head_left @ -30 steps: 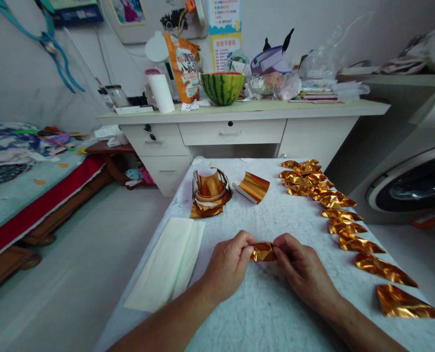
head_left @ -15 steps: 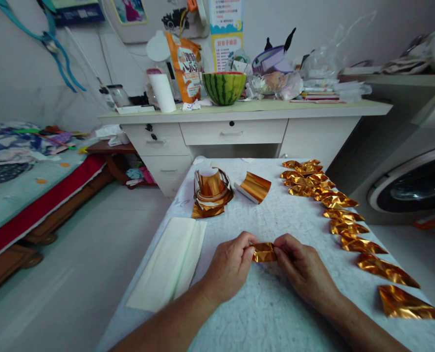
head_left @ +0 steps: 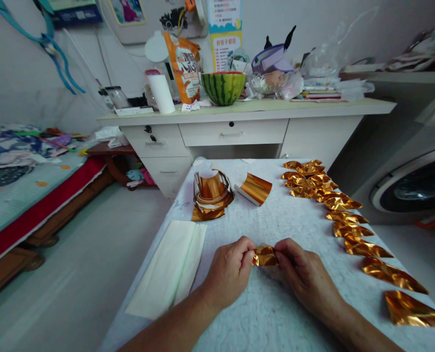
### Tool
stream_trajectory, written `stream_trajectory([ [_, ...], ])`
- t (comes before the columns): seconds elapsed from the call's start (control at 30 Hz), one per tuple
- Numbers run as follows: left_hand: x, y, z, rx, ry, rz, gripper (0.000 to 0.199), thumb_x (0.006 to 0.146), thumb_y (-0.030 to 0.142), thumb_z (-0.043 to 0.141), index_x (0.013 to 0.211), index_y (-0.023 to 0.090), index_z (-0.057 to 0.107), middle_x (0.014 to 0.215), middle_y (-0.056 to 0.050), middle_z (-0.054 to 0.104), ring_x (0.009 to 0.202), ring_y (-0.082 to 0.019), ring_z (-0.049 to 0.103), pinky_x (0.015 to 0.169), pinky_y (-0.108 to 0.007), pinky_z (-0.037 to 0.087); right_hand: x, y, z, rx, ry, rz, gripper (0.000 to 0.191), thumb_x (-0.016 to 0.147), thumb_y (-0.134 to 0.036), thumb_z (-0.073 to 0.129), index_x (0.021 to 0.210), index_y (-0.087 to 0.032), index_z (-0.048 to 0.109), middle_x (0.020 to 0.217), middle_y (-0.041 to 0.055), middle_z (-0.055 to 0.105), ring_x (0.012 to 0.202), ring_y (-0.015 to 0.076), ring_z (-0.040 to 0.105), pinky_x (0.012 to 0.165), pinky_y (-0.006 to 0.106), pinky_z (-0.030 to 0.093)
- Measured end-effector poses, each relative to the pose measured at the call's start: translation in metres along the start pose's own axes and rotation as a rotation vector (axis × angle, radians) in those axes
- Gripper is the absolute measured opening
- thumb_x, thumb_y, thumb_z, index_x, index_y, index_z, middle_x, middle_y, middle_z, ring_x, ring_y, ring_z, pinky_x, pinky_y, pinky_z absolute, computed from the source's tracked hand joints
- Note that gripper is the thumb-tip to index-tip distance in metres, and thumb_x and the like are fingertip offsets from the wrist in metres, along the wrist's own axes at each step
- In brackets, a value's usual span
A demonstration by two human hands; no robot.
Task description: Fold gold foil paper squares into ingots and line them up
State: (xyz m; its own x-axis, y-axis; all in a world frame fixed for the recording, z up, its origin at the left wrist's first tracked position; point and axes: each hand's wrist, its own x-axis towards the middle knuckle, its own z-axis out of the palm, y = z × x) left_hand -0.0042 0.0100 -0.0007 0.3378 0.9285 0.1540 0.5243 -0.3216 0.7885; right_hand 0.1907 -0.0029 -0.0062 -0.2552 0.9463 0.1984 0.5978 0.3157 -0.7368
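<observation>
Between my two hands, low over the cloth-covered table [head_left: 235,313], is a small piece of folded gold foil [head_left: 264,256]. My left hand [head_left: 232,269] pinches its left end, and my right hand [head_left: 307,274] pinches the right end. Beyond them stands a bundle of curled gold foil sheets [head_left: 210,193], with a single curved gold sheet [head_left: 256,188] to its right. Several folded gold foil pieces [head_left: 367,246] lie in a row down the table's right side. A pale folded paper stack [head_left: 166,269] lies left of my left hand.
A white desk [head_left: 235,132] stands behind the table, bearing half a watermelon [head_left: 223,88], an orange pouch [head_left: 185,68] and a white roll [head_left: 161,93]. A bed [head_left: 37,181] is at the left, a washing machine [head_left: 415,176] at the right.
The held foil and both hands sit slightly lower in view. The fingers still pinch both ends. The view has shifted slightly.
</observation>
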Motion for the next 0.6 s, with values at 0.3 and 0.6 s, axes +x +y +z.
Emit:
stream_trajectory([
  [0.3, -0.0017, 0.0, 0.0004, -0.024, -0.027, 0.039, 0.015, 0.092, 0.016, 0.039, 0.085, 0.021, 0.051, 0.073, 0.002, 0.056, 0.068, -0.014, 0.056, 0.063, -0.024, 0.036, 0.0003, -0.001, -0.0005, -0.03, -0.002, -0.009, 0.016, 0.097, -0.025, 0.038, 0.089, -0.022, 0.052, 0.066, -0.0022, 0.061, 0.054, 0.0125, 0.058, 0.052, 0.022, 0.041],
  [0.6, -0.0016, 0.0006, 0.0003, -0.021, -0.048, 0.045, 0.014, 0.092, 0.015, 0.038, 0.083, 0.021, 0.049, 0.07, 0.003, 0.054, 0.065, -0.013, 0.054, 0.061, -0.024, 0.035, 0.0015, -0.0026, -0.0007, -0.034, -0.036, 0.016, 0.018, 0.098, -0.026, 0.036, 0.089, -0.023, 0.051, 0.067, -0.0014, 0.062, 0.055, 0.0135, 0.059, 0.053, 0.024, 0.042],
])
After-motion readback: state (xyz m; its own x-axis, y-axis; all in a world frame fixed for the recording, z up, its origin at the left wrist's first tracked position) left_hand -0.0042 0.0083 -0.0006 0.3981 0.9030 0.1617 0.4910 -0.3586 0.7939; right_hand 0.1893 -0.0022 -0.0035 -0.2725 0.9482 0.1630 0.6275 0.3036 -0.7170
